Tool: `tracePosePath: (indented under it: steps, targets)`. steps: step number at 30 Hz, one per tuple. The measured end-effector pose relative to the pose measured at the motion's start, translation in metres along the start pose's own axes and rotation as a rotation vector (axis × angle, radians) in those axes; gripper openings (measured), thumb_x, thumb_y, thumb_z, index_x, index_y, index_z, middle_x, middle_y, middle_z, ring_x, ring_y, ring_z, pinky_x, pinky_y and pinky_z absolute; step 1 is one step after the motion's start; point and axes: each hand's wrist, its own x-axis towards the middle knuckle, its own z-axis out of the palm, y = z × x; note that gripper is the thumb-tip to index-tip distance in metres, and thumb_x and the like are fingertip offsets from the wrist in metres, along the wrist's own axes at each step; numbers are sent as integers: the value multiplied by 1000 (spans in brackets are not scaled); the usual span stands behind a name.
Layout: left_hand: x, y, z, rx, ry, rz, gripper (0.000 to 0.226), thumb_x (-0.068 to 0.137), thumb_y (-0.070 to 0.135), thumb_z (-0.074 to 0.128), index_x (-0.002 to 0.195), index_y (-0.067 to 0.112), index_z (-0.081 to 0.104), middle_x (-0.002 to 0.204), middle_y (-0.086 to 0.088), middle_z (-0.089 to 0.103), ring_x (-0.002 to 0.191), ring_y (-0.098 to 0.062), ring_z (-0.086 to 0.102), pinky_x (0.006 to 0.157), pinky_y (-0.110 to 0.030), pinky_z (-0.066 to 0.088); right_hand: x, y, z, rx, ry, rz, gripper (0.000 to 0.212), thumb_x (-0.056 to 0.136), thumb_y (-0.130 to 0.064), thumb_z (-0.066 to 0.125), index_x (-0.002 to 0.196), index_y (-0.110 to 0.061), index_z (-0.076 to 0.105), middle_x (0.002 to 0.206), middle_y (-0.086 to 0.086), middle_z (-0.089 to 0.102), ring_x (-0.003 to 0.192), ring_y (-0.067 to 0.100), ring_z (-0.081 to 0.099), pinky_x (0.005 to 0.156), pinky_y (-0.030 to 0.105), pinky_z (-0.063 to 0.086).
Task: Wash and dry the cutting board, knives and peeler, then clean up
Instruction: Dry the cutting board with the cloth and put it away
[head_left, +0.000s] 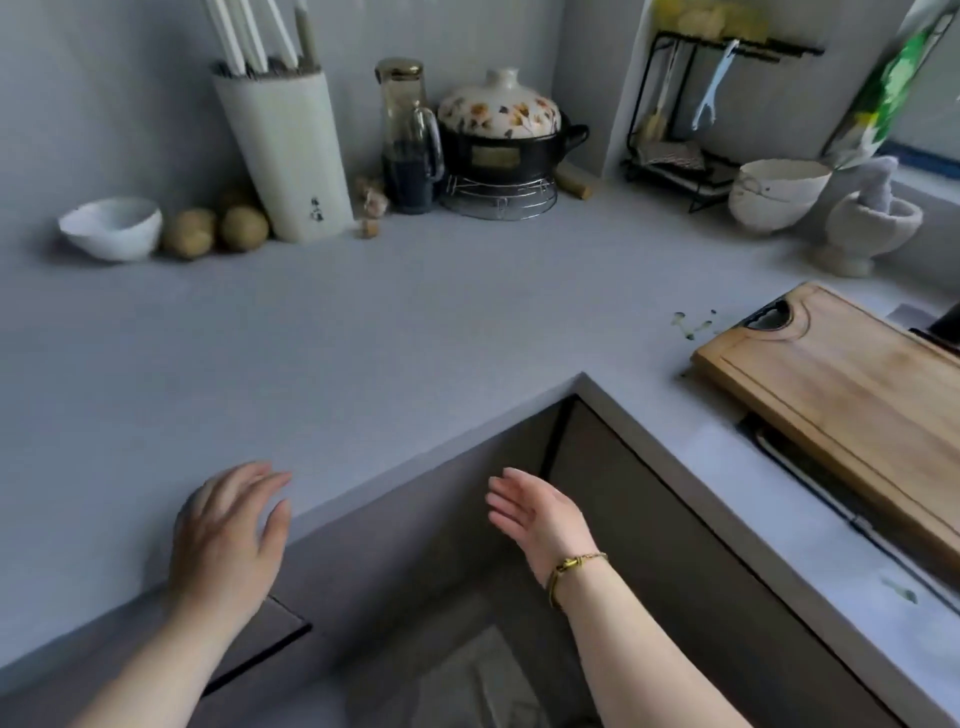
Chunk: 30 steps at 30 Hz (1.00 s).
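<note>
Board (852, 400) waiting flat on the counter (363, 322), far right.
Your left hand (223, 525) and right hand (535, 514) hover by the counter corner, fingers loosely spread, holding nothing. Turn right, grip the board by both long edges, and lift it level, since it looks thick and likely heavy.

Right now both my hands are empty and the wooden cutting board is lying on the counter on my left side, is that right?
Not quite. The head view shows the cutting board lying on the counter on your right side, not your left. The rest holds: your left hand and right hand are both empty.
</note>
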Motion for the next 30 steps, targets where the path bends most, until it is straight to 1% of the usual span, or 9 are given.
tracePosePath:
  steps: [4,7,10,14,18,22,24,28,30]
  targets:
    - [-7,-37,-6,178,-97,-52,53,78,34,37,97,-6,67,105,-29,63,92,-48,59,86,-53,40,4,35,31,210,-12,134,37,98,-10,35,132,4,40,130,22,50,118,34,50,91,35,43]
    - [-7,-43,-5,280,-131,2,49,78,31,35,96,-1,67,103,-25,66,92,-42,64,90,-44,27,9,54,58,267,-41,158,38,99,-8,33,134,5,36,132,24,48,121,36,48,92,37,42]
    - [-5,-43,-2,289,-159,-10,46,77,29,35,96,1,67,101,-22,67,91,-38,66,87,-42,27,15,64,84,246,-52,174,39,96,3,31,134,7,34,138,26,40,127,37,42,100,39,37]
    - [-5,-48,3,302,-158,-18,46,78,29,35,98,3,67,103,-22,67,92,-38,65,86,-40,28,25,79,110,305,-27,184,55,86,23,9,135,9,31,139,28,36,128,41,38,106,43,31]
    - [-5,-47,4,303,-143,-21,45,79,28,34,99,4,66,105,-20,67,100,-29,56,85,-39,28,36,85,122,301,59,206,61,82,25,6,132,8,36,132,27,46,122,40,46,103,44,35]
    - [-4,-46,3,317,-137,-16,46,79,27,34,98,3,67,104,-20,67,93,-35,65,83,-39,28,37,89,121,312,24,191,56,83,25,8,130,12,37,92,19,57,88,33,56,99,45,39]
    - [-4,-45,3,325,-144,-13,45,79,27,34,98,3,67,103,-20,67,93,-36,66,83,-38,28,36,90,120,347,5,195,56,83,24,8,130,11,37,89,17,56,89,32,55,99,45,38]
    - [-4,-44,1,332,-179,-31,45,80,28,34,99,5,67,104,-18,67,94,-33,64,82,-38,28,34,90,119,392,-35,210,62,82,22,3,135,6,32,132,26,45,122,40,45,108,46,31]
    - [-5,-44,0,328,-186,-28,45,80,29,34,99,4,66,104,-19,67,94,-33,63,82,-38,28,31,90,116,380,-60,194,66,80,24,3,136,5,31,137,27,40,127,41,40,109,45,31]
